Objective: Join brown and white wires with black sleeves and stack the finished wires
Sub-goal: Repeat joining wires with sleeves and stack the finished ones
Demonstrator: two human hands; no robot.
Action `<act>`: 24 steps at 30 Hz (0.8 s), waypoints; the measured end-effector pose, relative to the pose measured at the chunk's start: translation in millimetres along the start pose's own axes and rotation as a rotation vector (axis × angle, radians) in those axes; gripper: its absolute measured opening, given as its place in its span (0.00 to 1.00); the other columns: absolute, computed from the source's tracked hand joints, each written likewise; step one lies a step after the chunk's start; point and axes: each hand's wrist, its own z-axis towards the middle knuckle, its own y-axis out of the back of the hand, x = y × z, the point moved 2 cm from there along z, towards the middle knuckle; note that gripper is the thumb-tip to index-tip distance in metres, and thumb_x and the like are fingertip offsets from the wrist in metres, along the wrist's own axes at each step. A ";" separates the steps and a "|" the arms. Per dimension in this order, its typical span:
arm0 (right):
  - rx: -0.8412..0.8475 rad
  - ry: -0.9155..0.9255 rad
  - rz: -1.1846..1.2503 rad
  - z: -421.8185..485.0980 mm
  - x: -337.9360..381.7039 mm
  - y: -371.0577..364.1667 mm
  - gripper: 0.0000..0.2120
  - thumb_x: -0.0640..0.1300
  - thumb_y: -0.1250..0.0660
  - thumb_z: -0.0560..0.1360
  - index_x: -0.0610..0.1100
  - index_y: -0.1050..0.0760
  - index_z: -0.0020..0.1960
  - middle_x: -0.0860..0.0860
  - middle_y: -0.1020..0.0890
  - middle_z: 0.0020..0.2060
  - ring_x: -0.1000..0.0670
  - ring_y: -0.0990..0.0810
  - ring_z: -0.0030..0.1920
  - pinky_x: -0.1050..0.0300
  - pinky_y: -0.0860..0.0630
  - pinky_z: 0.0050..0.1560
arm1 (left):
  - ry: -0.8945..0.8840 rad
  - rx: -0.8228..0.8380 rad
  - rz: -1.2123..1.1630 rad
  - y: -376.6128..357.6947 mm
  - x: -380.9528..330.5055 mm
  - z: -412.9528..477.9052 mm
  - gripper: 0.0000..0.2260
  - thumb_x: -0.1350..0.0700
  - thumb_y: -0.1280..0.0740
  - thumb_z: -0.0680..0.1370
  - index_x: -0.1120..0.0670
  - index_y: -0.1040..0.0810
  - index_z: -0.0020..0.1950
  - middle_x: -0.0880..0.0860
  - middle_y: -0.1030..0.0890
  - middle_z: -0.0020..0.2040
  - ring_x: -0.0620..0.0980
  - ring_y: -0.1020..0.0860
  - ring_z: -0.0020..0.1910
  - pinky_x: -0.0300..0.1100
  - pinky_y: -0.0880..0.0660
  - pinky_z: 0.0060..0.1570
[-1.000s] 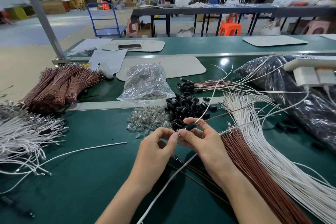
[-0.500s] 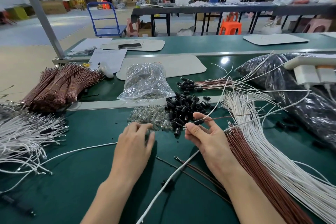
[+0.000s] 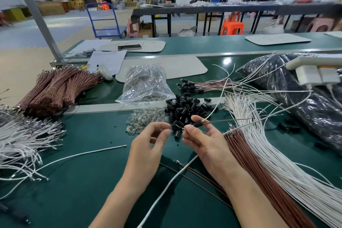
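– Right grip (image 3: 207,142), what has it got?

– It pinches one small black tube sleeve (image 3: 199,123) between the thumb and a finger. A thin brown wire (image 3: 231,120) comes out of the sleeve and goes off to the right. A thin white wire (image 3: 215,110) goes up and away from it.

– And the left grip (image 3: 148,146)?

– It is up off the green tabletop (image 3: 83,190), just beside the right grip. Its fingers are curled in. It is blurry there, so I cannot tell if it holds some tiny thing.

– Where are the other sleeves?

– A pile of loose black sleeves (image 3: 185,109) sits just behind both grips. A heap of little clear glass bulbs (image 3: 142,120) is just behind the left grip, touching that pile. Behind the bulbs is a crinkly clear plastic bag (image 3: 146,85).

– And the done ones?

– A stack of joined wires (image 3: 188,86) with black sleeves on their ends lies further back, behind the sleeve pile. Their wires point to the right.

– What is beside the grips?

– Right of the right grip is a row of long brown wires (image 3: 249,157), and past it a fan of long white wires (image 3: 268,146). Left of the left grip one lone white wire (image 3: 83,155) lies flat. Far left are a messy heap of white wires (image 3: 22,139) and tied bundles of brown wires (image 3: 55,90).
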 end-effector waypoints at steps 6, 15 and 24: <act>0.011 -0.035 0.014 -0.7 -2.9 -1.9 0.22 0.37 0.27 0.67 0.42 0.24 0.60 0.44 0.16 0.38 0.50 0.15 0.38 0.60 0.18 0.41 | 0.044 0.067 -0.205 -19.0 -1.1 -4.3 0.09 0.53 0.32 0.81 0.42 0.18 0.58 0.39 0.15 0.52 0.39 0.19 0.54 0.32 0.25 0.55; 0.006 -0.038 0.001 -1.7 -3.7 -2.0 0.21 0.36 0.26 0.68 0.42 0.24 0.60 0.44 0.15 0.40 0.49 0.15 0.40 0.58 0.18 0.42 | 0.071 0.010 -0.219 -18.7 3.8 -3.8 0.07 0.55 0.31 0.81 0.43 0.18 0.55 0.40 0.15 0.49 0.41 0.18 0.50 0.31 0.25 0.50; -0.010 -0.023 0.011 -1.3 -2.8 -2.4 0.21 0.36 0.27 0.67 0.42 0.24 0.59 0.44 0.15 0.39 0.49 0.15 0.40 0.59 0.18 0.42 | 0.049 0.011 -0.201 -22.0 3.8 -4.3 0.07 0.56 0.30 0.81 0.44 0.18 0.53 0.39 0.15 0.48 0.39 0.18 0.50 0.31 0.26 0.50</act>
